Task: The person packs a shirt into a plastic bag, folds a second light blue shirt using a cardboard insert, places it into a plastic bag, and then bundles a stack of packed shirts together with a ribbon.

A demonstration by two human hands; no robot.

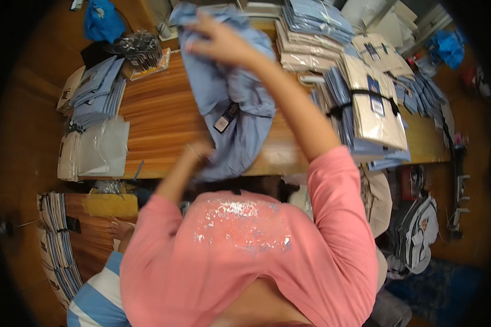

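A crumpled light-blue garment (248, 131) lies lengthwise on the wood-grain table (158, 103), its near end at the front edge. A dark hang tag with a white label (226, 118) rests on its middle. My right hand (218, 42) is over the garment's far end, fingers spread and blurred by motion; whether it touches the cloth I cannot tell. Beside the near left edge of the garment is my left hand (201, 152), its fingers smeared and partly hidden.
Bagged blue garments (95, 87) and clear plastic bags (103, 147) lie at the left. Folded garments in stacks (313, 41) stand at the back, with a strapped cream bundle (368, 103) at the right. At lower left, another person's hand (123, 229) rests near a second table.
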